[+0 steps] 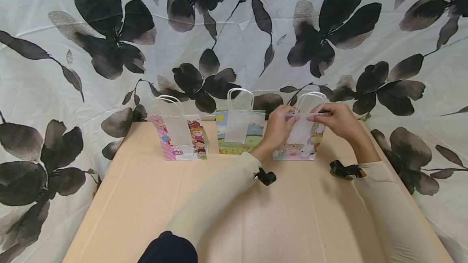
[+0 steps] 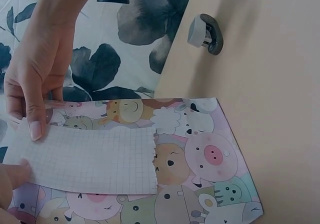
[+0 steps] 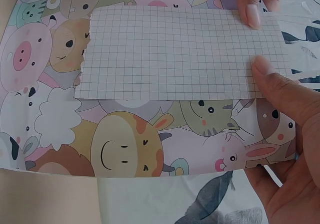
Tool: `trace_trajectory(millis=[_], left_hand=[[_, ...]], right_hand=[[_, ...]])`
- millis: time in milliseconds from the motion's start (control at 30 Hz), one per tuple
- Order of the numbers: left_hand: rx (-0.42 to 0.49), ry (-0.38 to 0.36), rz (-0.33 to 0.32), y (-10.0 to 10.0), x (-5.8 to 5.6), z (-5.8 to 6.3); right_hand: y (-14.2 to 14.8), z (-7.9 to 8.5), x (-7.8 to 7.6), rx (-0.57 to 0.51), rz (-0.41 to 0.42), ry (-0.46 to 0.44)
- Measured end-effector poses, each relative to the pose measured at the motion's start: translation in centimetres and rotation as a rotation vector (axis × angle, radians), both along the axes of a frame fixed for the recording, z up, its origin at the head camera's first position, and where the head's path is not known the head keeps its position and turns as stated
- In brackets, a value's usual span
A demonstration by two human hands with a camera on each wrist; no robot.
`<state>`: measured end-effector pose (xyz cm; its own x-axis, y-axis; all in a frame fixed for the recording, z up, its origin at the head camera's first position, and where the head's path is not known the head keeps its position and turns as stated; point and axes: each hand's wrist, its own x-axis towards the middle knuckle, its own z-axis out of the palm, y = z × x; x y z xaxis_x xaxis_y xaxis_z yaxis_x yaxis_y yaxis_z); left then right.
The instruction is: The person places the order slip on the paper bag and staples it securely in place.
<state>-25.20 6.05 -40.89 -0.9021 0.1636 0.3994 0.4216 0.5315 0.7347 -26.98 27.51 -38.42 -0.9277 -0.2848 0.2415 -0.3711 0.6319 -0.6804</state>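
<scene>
The animal-print gift bag stands on the table at the right of a row of bags. A torn-edged strip of squared paper hangs flat over its front from the top edge. My left hand pinches the bag's top edge on one side, thumb on the strip. On the other side my right hand pinches the same edge, its thumb on the strip and its fingers behind the bag. The white handles rise between the hands.
A pink cartoon gift bag stands at the left and a meadow-print gift bag in the middle, each with a white paper strip on its front. Behind the wooden table hangs a white cloth with dark flowers.
</scene>
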Motion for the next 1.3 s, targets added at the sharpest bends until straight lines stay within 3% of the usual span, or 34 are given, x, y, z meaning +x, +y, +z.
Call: trace_trajectory(millis=[300, 600, 833, 1133, 1300], left_hand=[[0.144, -0.083, -0.084, -0.3, -0.3, -0.5], [0.154, -0.111, -0.113, -0.6, -0.2, -0.5], [0.186, -0.115, -0.129, -0.6, -0.2, -0.5], [0.183, -0.120, -0.143, -0.5, -0.2, -0.5], [0.182, -0.133, -0.144, -0.6, -0.4, -0.5]], right_hand=[[0.0, -0.6, 0.1, -0.047, -0.001, -0.003], [0.7, -1.0, 0.7, -0.038, -0.026, 0.031], [2.8, -1.1, 2.1, -0.017, -0.048, -0.108], [6.8, -3.5, 4.7, 0.149, 0.117, -0.289], [7.9, -5.1, 5.8, 0.186, 0.152, -0.338]])
